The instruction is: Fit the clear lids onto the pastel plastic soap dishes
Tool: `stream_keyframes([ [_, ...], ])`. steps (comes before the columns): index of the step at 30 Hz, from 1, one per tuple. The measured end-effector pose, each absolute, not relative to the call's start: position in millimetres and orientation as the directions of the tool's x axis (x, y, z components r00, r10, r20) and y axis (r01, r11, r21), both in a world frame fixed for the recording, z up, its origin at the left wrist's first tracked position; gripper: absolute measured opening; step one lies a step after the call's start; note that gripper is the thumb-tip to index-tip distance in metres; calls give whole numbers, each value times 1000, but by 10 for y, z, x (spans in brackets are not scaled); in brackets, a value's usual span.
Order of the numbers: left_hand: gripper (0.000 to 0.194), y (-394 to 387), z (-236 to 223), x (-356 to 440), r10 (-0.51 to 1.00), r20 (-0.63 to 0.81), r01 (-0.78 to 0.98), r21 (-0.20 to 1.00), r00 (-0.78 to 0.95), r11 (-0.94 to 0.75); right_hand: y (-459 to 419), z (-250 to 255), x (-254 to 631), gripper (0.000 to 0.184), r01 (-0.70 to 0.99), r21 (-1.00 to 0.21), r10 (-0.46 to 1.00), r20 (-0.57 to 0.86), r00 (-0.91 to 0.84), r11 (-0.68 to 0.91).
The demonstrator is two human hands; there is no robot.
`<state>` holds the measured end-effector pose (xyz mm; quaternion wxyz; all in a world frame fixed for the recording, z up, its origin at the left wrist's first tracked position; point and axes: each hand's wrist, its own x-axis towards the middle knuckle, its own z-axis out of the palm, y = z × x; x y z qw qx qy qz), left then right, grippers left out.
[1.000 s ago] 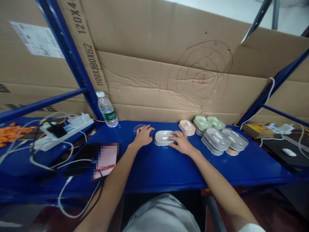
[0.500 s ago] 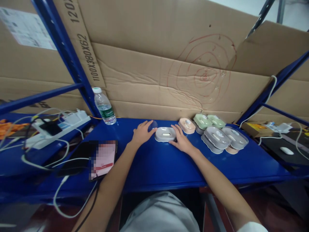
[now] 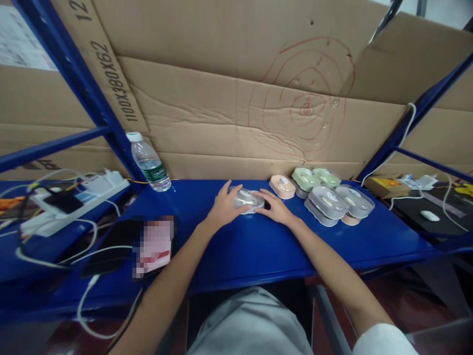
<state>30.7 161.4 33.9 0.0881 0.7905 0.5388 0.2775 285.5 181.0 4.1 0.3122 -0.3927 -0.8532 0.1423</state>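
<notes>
A grey oval case [image 3: 248,199] with a white insert lies on the blue shelf [image 3: 240,246] in front of me. A clear lid now sits over its top. My left hand [image 3: 222,209] curls round the case's left side, fingers on the lid. My right hand [image 3: 276,209] presses against the case's right side, fingers closed on its edge. Just to the right stand more cases of the same kind: a pink case [image 3: 283,186], two green cases [image 3: 306,178] and stacked grey cases [image 3: 328,201] with clear lids.
A water bottle [image 3: 149,162] stands at the back left beside a blue upright. A white power strip [image 3: 86,190] with cables, a dark phone and a blurred pink card [image 3: 155,244] lie at left. A cardboard wall [image 3: 221,108] backs the shelf. A white mouse [image 3: 429,215] sits far right.
My left hand picked the clear lid up from the shelf at left and carried it right onto the grey case. My right hand stayed at the case's right side.
</notes>
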Motion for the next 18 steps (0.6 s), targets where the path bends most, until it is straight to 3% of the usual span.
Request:
stream_keyframes([
  [8, 67, 1676, 133, 305, 868, 309, 753, 437, 388, -492, 1827, -13, 2887, 83, 608, -470, 767, 435, -472, 640],
  [18, 82, 1715, -31, 325, 855, 285, 715, 469, 433, -518, 1814, -63, 2900, 85, 645, -455, 789, 363, -496, 614],
])
